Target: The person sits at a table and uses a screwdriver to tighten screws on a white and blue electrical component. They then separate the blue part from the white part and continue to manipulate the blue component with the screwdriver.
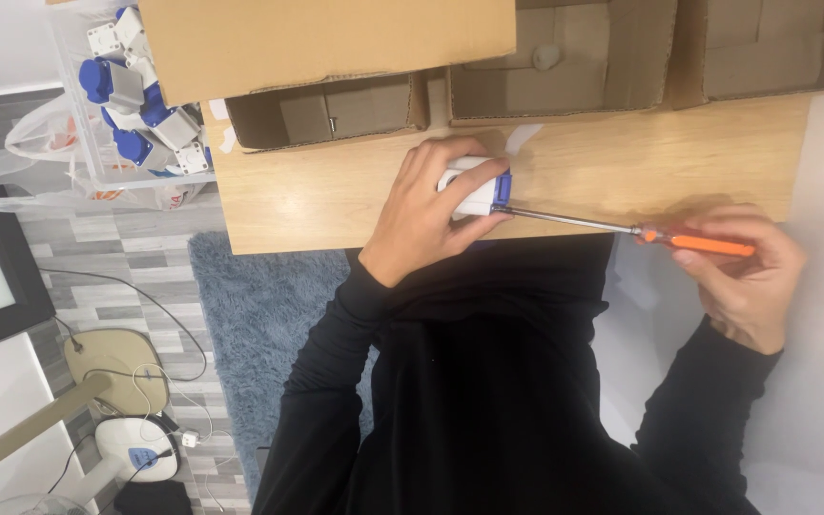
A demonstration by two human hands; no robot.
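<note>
The left hand [422,215] was curled around a white-and-blue plug [477,191], fingers over its top and thumb beneath, pressing it against the front edge of the wooden table [336,191]. The right hand [746,272] was closed around the orange handle of a screwdriver [622,229], fingers wrapped over the grip. The metal shaft ran level from that hand leftward, and its tip met the blue end of the plug. Both hands sat well apart, joined only by the tool.

Behind the plug stood three open cardboard boxes [565,76] in a row along the back of the table; a box flap [326,38] overhung the leftmost. Left of the table, a clear bin [97,143] held more blue-and-white plugs. A blue rug [259,305] lay on the floor below, beside cables and a lamp base [112,358].
</note>
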